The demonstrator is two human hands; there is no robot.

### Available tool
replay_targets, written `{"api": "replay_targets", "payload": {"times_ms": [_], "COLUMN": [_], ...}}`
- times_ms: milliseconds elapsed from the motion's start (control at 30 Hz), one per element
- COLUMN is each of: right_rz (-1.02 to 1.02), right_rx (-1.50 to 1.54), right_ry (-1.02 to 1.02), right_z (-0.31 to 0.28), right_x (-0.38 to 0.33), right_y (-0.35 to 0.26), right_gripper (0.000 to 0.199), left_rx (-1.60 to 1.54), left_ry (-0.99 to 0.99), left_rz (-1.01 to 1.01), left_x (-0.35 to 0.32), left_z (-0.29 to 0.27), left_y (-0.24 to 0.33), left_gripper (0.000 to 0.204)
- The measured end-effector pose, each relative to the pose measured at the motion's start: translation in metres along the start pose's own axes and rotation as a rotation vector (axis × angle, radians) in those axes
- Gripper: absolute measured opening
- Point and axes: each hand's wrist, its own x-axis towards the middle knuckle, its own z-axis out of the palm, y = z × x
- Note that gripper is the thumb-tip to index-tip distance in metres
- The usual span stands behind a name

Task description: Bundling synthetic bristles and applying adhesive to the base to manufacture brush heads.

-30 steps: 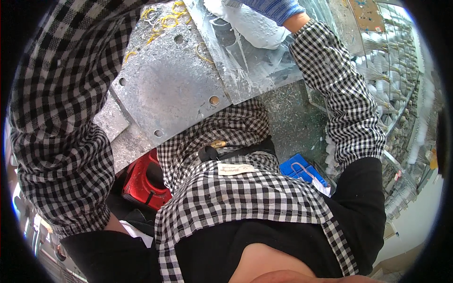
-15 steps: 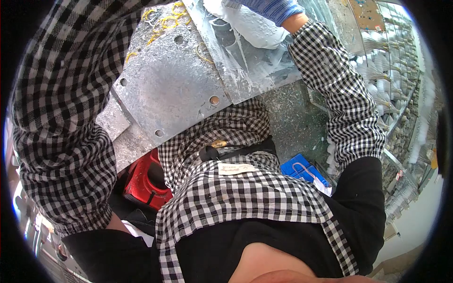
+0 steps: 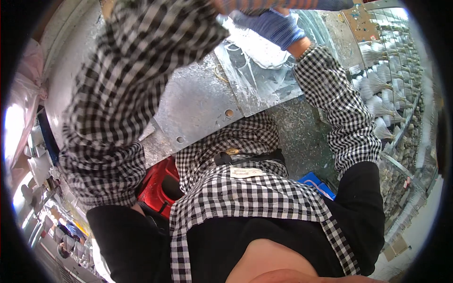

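My right hand [image 3: 273, 29], in a blue knitted glove, is over a mound of white paste [image 3: 264, 52] on a smeared, see-through sheet [image 3: 278, 89]. Its fingers look curled, and whatever they may grip is hidden. My left hand [image 3: 269, 5], also gloved, reaches across from the left along the top edge, just above the right hand. Motion smears its fingers, and part of it lies outside the picture. The sheet rests partly on a grey metal plate [image 3: 198, 104] with round holes.
Rows of white brush-like bristle bundles [image 3: 382, 89] stand on a rack at the right. Below the table are a red plastic object [image 3: 158, 186] and a blue item [image 3: 317, 183]. Pinkish plastic sheeting [image 3: 29, 75] hangs at the far left.
My left arm has swung rightward, bringing the gloved left hand into view above the right. The right hand has shifted slightly down in the picture, and the whole view has moved a little.
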Motion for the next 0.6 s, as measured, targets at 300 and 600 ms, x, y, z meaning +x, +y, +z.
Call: {"api": "replay_targets", "payload": {"times_ms": [300,600], "right_rz": [-0.91,-1.063], "right_rx": [-0.955,-0.69], "right_ry": [0.318,-0.069], "right_z": [0.038,0.126], "right_x": [0.012,0.025], "right_y": [0.003,-0.05], "right_gripper": [0.016,0.018], "left_rx": [-1.437,-2.2], "left_ry": [-0.061,0.362], "left_rz": [-0.988,-0.899], "left_x": [-0.18,-0.264], "left_z": [0.029,0.092], "left_y": [-0.031,0.011], "left_gripper": [0.054,0.025]}}
